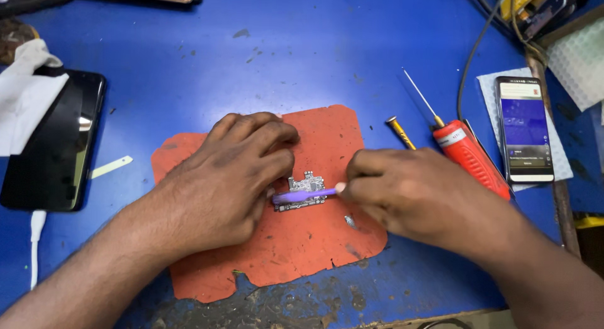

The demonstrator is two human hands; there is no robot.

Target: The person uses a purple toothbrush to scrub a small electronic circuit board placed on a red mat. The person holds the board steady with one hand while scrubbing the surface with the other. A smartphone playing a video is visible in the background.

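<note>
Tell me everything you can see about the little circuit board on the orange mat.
The circuit board is a small, irregular silver-grey piece with metal shields and tiny components on top; finer detail is too small to tell. It lies flat near the middle of the worn orange mat on the blue table. The left hand covers its left end, fingers pressing it down. A purple tool, held in the right hand, lies across its lower part, touching it.

blue table [302, 52] (scuffed) | orange mat [296, 247] | phones [525, 127] | soldering iron [472, 156]
</note>
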